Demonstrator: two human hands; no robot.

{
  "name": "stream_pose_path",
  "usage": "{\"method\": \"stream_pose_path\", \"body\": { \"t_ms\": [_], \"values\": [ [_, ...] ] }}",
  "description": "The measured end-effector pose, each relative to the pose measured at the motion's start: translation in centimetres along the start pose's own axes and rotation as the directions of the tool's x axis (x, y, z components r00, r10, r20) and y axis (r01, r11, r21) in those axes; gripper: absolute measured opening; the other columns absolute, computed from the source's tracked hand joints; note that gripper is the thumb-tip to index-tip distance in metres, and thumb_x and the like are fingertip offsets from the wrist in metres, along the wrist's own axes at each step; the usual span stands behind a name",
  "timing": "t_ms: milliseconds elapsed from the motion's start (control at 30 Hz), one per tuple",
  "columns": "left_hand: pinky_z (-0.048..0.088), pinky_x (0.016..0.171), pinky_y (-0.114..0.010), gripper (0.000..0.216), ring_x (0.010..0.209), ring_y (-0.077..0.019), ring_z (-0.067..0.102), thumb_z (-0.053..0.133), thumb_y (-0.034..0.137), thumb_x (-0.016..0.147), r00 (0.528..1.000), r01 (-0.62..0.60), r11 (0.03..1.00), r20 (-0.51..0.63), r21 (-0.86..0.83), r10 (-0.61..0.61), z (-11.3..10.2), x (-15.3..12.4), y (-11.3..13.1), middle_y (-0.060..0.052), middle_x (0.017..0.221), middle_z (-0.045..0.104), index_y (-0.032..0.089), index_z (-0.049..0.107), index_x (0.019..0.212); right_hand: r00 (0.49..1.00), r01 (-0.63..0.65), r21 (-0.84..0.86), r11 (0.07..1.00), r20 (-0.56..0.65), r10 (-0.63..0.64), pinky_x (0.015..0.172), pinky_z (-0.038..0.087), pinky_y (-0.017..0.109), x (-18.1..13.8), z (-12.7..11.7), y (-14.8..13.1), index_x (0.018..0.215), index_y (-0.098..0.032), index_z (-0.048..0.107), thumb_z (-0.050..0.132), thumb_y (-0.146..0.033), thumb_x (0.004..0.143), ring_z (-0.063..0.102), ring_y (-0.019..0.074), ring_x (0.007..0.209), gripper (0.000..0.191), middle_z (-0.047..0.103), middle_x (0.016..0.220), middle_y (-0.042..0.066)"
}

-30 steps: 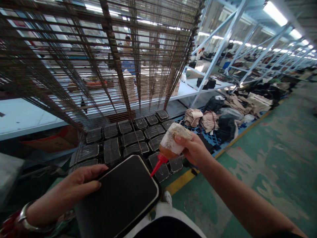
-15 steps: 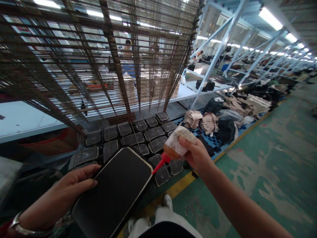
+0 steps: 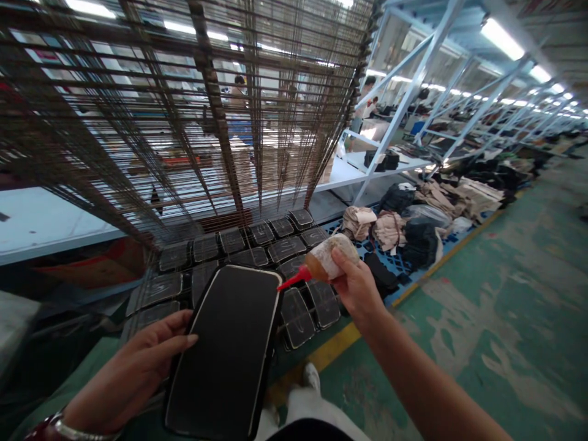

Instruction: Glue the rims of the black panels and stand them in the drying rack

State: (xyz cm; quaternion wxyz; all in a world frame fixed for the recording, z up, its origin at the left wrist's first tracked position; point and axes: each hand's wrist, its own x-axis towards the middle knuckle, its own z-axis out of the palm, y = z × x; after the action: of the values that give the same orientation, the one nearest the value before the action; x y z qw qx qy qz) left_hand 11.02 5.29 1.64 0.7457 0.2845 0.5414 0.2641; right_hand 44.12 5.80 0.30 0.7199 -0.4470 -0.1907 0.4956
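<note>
My left hand (image 3: 147, 349) grips the left edge of a black panel (image 3: 225, 355) with rounded corners, thumb on its face and the other fingers mostly hidden beneath. A pale line runs round the panel's border. In my right hand (image 3: 356, 278) is a squeeze bottle of glue (image 3: 328, 256), its white surface crusted and amber showing near the neck. The bottle is tilted, and its red nozzle (image 3: 294, 277) points left, the tip at the panel's upper right corner. Behind the panel, several similar black pieces (image 3: 296, 318) with pale borders lie in rows on a rack.
A tall wire rack (image 3: 229, 122) slants up in front of me. Beige fabric bundles (image 3: 361, 222) and black ones lie on a blue pallet (image 3: 399, 263) to the right. A white bench (image 3: 59, 220) stands behind the rack. The green floor (image 3: 482, 318) has a yellow line.
The black panel has turned more upright and shifted right in my left hand. The nozzle tip has moved up along its edge to the upper right corner, and the bottle lies flatter.
</note>
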Motion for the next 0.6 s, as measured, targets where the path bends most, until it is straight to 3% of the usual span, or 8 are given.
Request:
{"method": "stream_pose_path", "body": {
  "t_ms": [433, 600],
  "values": [
    [0.063, 0.071, -0.038, 0.053, 0.084, -0.0313, 0.075, 0.092, 0.015, 0.054, 0.998, -0.045, 0.998, -0.054, -0.038, 0.043, 0.5, 0.4, 0.1, -0.013, 0.102, 0.078, 0.017, 0.07, 0.102, 0.996, -0.028, -0.063, 0.998, 0.087, 0.034, 0.061, 0.054, 0.026, -2.9, 0.0, 1.2, 0.091, -0.019, 0.071, 0.09, -0.036, 0.064, 0.065, 0.0168, 0.07, 0.038, 0.072, 0.084, 0.002],
    [0.063, 0.071, -0.04, 0.05, 0.081, -0.0308, 0.075, 0.089, 0.013, 0.058, 0.998, -0.062, 0.996, -0.036, -0.061, 0.06, 0.4, 0.6, 0.1, -0.014, 0.099, 0.078, 0.015, 0.07, 0.104, 0.992, -0.036, -0.079, 0.996, 0.115, 0.045, 0.06, 0.052, 0.025, -4.1, 0.0, 1.5, 0.088, -0.019, 0.07, 0.091, -0.036, 0.063, 0.062, 0.016, 0.067, 0.037, 0.069, 0.079, 0.001]
  ]
}}
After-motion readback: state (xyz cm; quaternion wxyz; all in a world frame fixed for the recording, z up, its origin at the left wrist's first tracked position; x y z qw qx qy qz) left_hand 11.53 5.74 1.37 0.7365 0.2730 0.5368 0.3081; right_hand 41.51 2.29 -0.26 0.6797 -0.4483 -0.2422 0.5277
